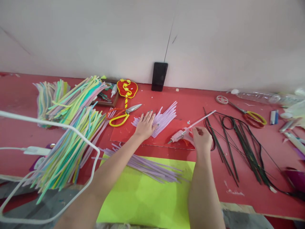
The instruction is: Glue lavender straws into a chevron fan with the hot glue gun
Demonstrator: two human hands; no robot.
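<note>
My left hand (145, 125) lies flat with fingers spread on a short bundle of lilac pipe cleaners (165, 119), over a red sheet. Closed at the handle end of a pink hot glue gun (177, 136) is my right hand (202, 138); its fingertips are partly hidden. A long clear glue stick (201, 119) juts from the back of the gun, whose nozzle points left. Nearer to me, longer lilac pipe cleaners (152, 167) lie across a yellow-green sheet (145, 200). Scissors (122, 114) with red and yellow handles rest left of my left hand.
Piles of pastel pipe cleaners (66, 149) cover the left side, crossed by a white cable (81, 135). Dark green stems (246, 149) and a black cord lie right, with more scissors (250, 116) behind. A phone (159, 76) leans on the wall beside a red-and-yellow ornament (121, 90).
</note>
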